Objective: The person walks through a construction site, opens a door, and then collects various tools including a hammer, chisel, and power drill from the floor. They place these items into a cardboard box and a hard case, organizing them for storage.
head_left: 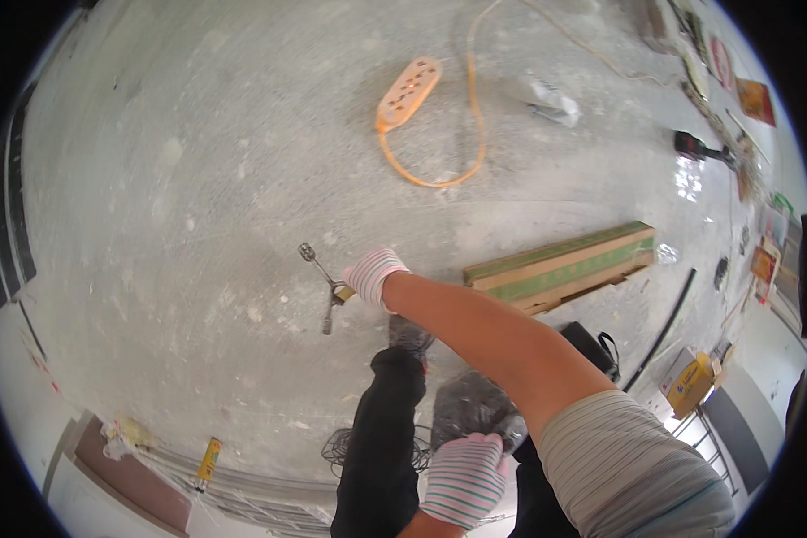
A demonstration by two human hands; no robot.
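My right hand (376, 274), in a pink-and-white striped glove, reaches out over the floor. Its fingers are closed on a metal three-way socket wrench (334, 284) whose arms spread to the left; a yellowish part shows beside the fingertips. Close to my body, my left hand (464, 480) wears a matching glove and grips a dark, see-through plastic bag (472, 411). What the bag contains cannot be made out. My right forearm passes above the bag's upper side.
A long cardboard box (565, 266) lies to the right, with a black case (590, 348) below it. An orange-corded power strip (410, 92) is farther off. Coiled black wire (336, 451) sits by my leg. A cordless tool (701, 146) and scattered items line the right wall.
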